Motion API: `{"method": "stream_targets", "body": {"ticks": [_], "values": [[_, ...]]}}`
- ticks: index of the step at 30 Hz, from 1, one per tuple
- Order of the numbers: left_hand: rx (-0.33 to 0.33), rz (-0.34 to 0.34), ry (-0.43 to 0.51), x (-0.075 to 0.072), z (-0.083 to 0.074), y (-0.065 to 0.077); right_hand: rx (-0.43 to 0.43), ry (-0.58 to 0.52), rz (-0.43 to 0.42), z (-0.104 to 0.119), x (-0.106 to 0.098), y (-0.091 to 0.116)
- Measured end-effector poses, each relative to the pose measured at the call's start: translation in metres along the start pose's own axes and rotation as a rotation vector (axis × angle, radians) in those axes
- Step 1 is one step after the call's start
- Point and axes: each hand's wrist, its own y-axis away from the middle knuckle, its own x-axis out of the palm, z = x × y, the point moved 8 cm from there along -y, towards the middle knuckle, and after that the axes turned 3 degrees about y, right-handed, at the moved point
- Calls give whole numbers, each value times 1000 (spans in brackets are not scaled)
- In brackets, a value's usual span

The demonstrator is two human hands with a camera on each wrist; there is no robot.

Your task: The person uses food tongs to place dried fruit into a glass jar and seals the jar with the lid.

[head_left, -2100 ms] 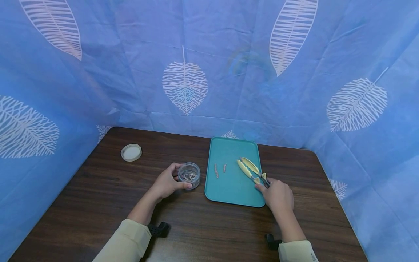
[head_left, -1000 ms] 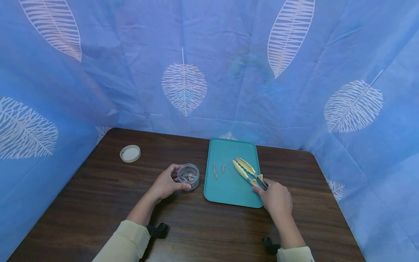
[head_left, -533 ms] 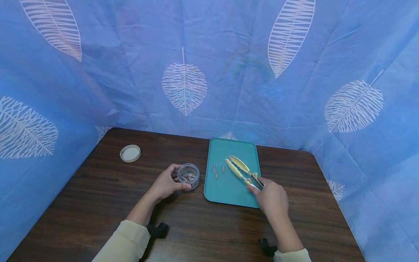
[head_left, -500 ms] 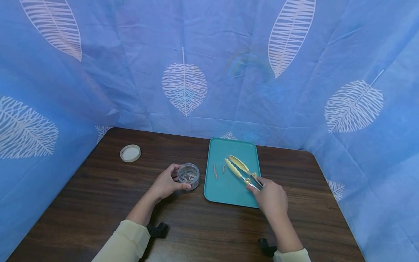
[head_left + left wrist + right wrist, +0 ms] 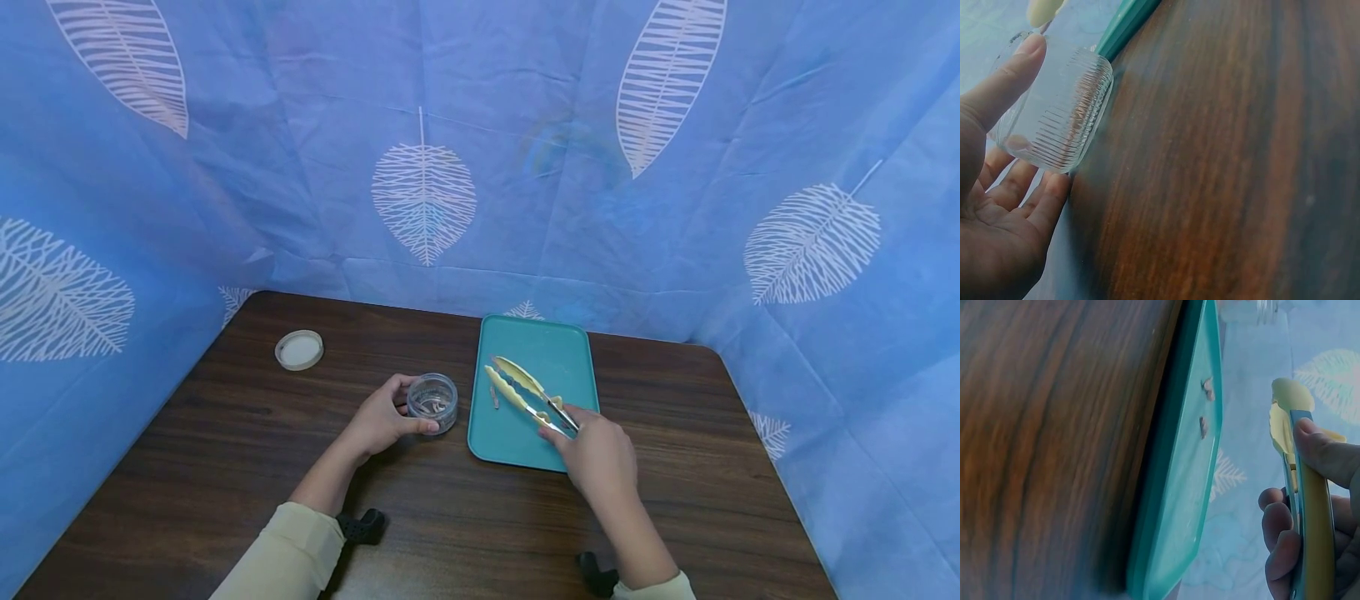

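Note:
My left hand point(image 5: 377, 425) grips a clear jar point(image 5: 432, 400) on the table, thumb on the near side and fingers behind; small pieces lie inside. In the left wrist view, the jar point(image 5: 1063, 106) shows ribbed walls. My right hand point(image 5: 603, 454) holds yellow-tipped metal tongs point(image 5: 525, 379) above the teal tray point(image 5: 525, 452), their tips near its left edge. A pinkish bit shows at the tips. One thin pinkish-brown strip point(image 5: 494, 397) is visible on the tray from above, the tongs covering the other. Both strips point(image 5: 1203, 427) appear in the right wrist view.
A round, whitish lid point(image 5: 299, 350) lies at the back left of the dark wooden table point(image 5: 450, 517). Blue cloth point(image 5: 300, 208) with white leaf prints hangs behind and at both sides. Black wrist straps point(image 5: 363, 527) sit at both cuffs.
My right hand has moved left with the tongs, bringing their tips from the tray's right half over the strips towards the jar. My left hand and the jar have stayed put.

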Motion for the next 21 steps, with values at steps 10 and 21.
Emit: {"method": "stream_targets", "body": {"ticks": [10,21], "values": [[-6,-6,-10,1,2,-2,-82,-20,-18,29,2,11],[-12,-1,2,0,2,-1,-219,-30,-85,56,6,22]]}}
